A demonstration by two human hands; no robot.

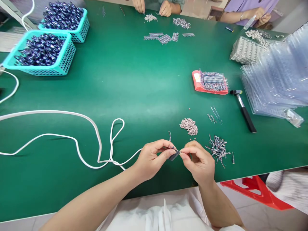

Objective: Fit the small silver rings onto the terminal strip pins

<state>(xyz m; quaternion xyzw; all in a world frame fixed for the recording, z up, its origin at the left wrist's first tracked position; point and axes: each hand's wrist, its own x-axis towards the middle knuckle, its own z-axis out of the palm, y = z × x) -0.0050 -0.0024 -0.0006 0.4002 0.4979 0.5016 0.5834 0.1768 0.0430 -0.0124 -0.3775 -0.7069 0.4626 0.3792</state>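
Note:
My left hand [152, 160] pinches a small dark comb-like strip [174, 156] between thumb and fingers. A thin looped wire piece [169, 136] juts up beyond those fingertips. Against the strip's right end, my right hand [201, 163] is closed in a pinch; whatever lies in its fingertips is too small to name. Just past the hands is a pile of small round pinkish-beige pieces [189, 126]. To the right of my right hand lies a heap of small dark metallic parts with thin wire ends [218, 148], and a few thin strips [216, 114] rest above it.
A black-handled hammer [245, 114] lies beside stacked clear plastic trays [269, 86]. Bundled strips sit on a red packet [198, 86]. White cords [96, 134] cross the left side. Turquoise baskets [61, 64] hold dark blue looped parts. Two people work across the green table [125, 73].

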